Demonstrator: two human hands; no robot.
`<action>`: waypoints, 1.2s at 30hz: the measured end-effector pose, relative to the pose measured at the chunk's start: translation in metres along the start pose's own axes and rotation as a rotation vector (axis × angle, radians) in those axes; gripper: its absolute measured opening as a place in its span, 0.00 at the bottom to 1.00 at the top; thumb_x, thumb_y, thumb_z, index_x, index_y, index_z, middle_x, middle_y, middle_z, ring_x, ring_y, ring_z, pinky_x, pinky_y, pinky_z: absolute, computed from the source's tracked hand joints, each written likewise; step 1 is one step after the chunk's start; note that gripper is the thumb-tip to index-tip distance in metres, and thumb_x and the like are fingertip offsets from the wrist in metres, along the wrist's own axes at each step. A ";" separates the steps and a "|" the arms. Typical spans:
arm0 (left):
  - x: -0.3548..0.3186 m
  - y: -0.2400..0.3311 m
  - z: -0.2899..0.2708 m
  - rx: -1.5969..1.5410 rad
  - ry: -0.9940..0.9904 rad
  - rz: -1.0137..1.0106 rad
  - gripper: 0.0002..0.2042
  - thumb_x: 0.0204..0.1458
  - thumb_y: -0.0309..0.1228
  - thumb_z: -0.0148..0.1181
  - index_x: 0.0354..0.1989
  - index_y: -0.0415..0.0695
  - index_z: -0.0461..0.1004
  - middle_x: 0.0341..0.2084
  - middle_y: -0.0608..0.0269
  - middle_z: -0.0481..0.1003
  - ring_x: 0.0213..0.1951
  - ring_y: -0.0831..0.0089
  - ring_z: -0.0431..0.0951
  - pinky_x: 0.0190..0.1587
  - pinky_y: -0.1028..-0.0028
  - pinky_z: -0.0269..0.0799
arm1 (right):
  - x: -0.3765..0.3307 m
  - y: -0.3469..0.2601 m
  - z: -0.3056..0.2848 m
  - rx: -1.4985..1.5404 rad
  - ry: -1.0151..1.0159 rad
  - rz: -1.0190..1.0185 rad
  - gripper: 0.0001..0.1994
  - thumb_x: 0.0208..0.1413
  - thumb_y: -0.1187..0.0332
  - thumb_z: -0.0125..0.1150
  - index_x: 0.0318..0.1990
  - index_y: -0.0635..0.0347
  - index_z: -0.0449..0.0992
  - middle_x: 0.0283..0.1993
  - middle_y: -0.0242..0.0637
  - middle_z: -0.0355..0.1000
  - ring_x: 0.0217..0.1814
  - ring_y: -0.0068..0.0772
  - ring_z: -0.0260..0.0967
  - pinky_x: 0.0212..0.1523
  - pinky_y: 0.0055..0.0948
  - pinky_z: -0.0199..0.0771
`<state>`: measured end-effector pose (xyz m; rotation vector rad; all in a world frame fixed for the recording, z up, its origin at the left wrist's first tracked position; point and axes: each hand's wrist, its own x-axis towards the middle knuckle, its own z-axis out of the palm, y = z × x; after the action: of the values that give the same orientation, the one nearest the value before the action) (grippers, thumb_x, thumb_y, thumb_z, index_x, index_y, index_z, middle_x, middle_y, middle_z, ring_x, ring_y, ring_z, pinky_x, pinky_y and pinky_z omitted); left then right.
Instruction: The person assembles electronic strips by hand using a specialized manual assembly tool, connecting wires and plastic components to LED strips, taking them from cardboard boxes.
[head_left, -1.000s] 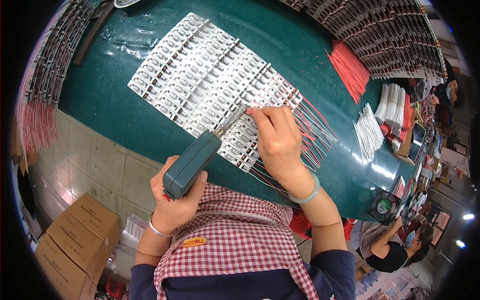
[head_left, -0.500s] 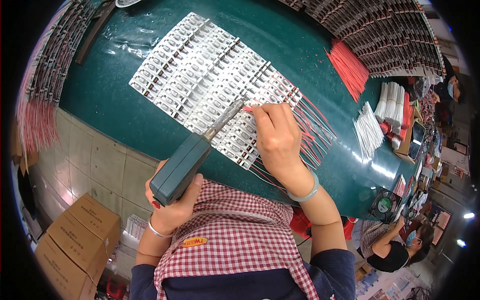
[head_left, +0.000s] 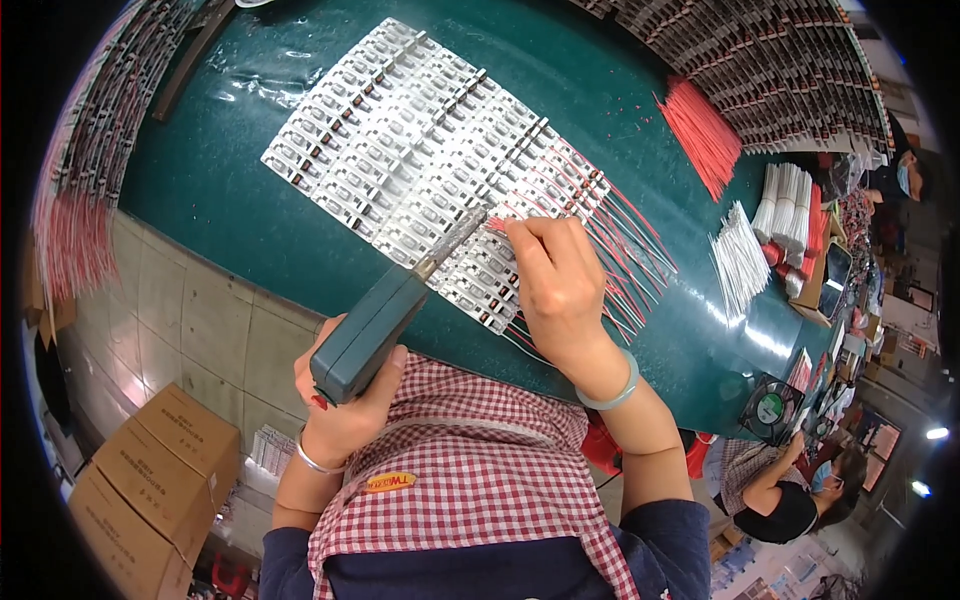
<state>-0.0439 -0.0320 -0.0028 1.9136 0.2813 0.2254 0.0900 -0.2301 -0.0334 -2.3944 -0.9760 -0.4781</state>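
Observation:
My left hand (head_left: 350,415) is wrapped round the handle of a dark green soldering gun (head_left: 368,328). The gun's metal tip points up and right, ending close to the fingertips of my right hand (head_left: 560,290). Those fingertips pinch a red wire (head_left: 497,224) over a panel of white circuit boards (head_left: 385,160). The boards lie side by side in rows, each with small dark and metal parts. Red and white wires (head_left: 632,238) trail off the panel's right side, partly hidden by my right hand. I cannot tell whether the tip touches a board.
On the green table (head_left: 230,215), loose red wires (head_left: 700,140) and white wires (head_left: 738,262) lie to the right, beside bundled white wires (head_left: 785,210). Stacks of wired boards stand at far left and far right. A small fan (head_left: 770,408) sits near a seated co-worker (head_left: 790,490). Cardboard boxes (head_left: 160,470) are lower left.
The soldering gun and both hands have shifted very slightly to the right in view, as has the board panel. Each hand keeps its hold.

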 end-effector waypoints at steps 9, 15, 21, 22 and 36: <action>0.000 0.000 0.002 -0.026 -0.014 -0.002 0.10 0.44 0.17 0.66 0.36 0.33 0.77 0.29 0.58 0.76 0.26 0.74 0.75 0.30 0.77 0.70 | 0.000 -0.002 -0.001 -0.006 -0.040 0.027 0.16 0.40 0.83 0.61 0.41 0.70 0.77 0.35 0.40 0.69 0.35 0.37 0.67 0.31 0.32 0.70; 0.001 0.001 0.002 -0.013 -0.030 -0.007 0.08 0.45 0.17 0.65 0.35 0.33 0.77 0.26 0.62 0.74 0.24 0.77 0.72 0.28 0.78 0.67 | 0.001 -0.002 -0.001 -0.025 -0.056 0.002 0.17 0.40 0.81 0.60 0.42 0.73 0.76 0.35 0.41 0.67 0.36 0.37 0.66 0.29 0.31 0.70; 0.003 0.002 0.000 0.001 -0.044 -0.010 0.08 0.45 0.18 0.66 0.35 0.34 0.77 0.26 0.63 0.74 0.24 0.77 0.72 0.27 0.78 0.67 | 0.002 -0.003 -0.001 -0.031 -0.064 0.001 0.16 0.41 0.80 0.60 0.42 0.73 0.76 0.35 0.41 0.67 0.36 0.38 0.67 0.30 0.31 0.70; 0.003 0.001 0.000 0.002 -0.047 -0.006 0.08 0.45 0.18 0.66 0.35 0.34 0.77 0.26 0.62 0.74 0.24 0.77 0.73 0.28 0.77 0.68 | 0.002 -0.003 -0.001 -0.034 -0.064 0.000 0.16 0.41 0.80 0.60 0.42 0.72 0.76 0.35 0.41 0.67 0.36 0.38 0.67 0.30 0.31 0.70; -0.017 -0.011 -0.003 -0.021 0.101 0.012 0.11 0.45 0.21 0.68 0.39 0.35 0.80 0.32 0.55 0.79 0.29 0.69 0.80 0.32 0.75 0.74 | -0.001 -0.004 0.001 -0.036 -0.034 0.014 0.15 0.41 0.79 0.60 0.41 0.70 0.76 0.36 0.40 0.68 0.36 0.38 0.67 0.32 0.32 0.70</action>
<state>-0.0621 -0.0310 -0.0120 1.8867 0.3335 0.3329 0.0865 -0.2270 -0.0335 -2.4471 -0.9729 -0.4554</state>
